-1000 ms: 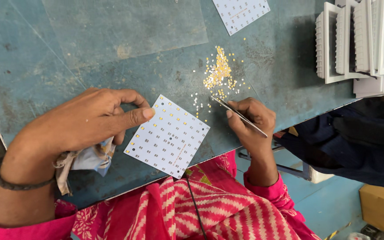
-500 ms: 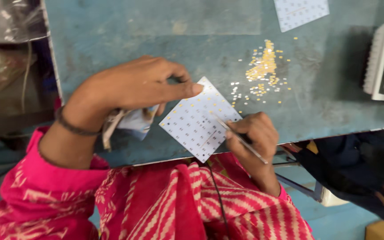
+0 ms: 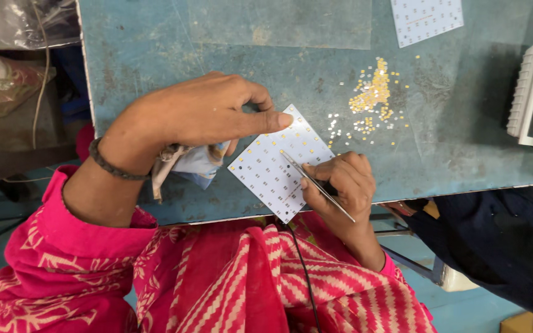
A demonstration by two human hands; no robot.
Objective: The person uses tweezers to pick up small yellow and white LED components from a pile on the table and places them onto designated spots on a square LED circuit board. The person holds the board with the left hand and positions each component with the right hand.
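the white board (image 3: 279,163) lies flat at the near edge of the blue counter (image 3: 155,55). the left hand (image 3: 198,117) pins its top corner with a fingertip; the right hand (image 3: 340,185) is closed on thin tweezers (image 3: 313,182) touching it. it looks thin, light and stiff, best held by its edges. tiny yellow chips (image 3: 374,92) lie near.

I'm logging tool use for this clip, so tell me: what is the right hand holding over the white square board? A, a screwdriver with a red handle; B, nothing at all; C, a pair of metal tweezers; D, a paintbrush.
C: the right hand pinches thin metal tweezers, their tip on the white square board, which the left hand steadies at its top corner with a fingertip.
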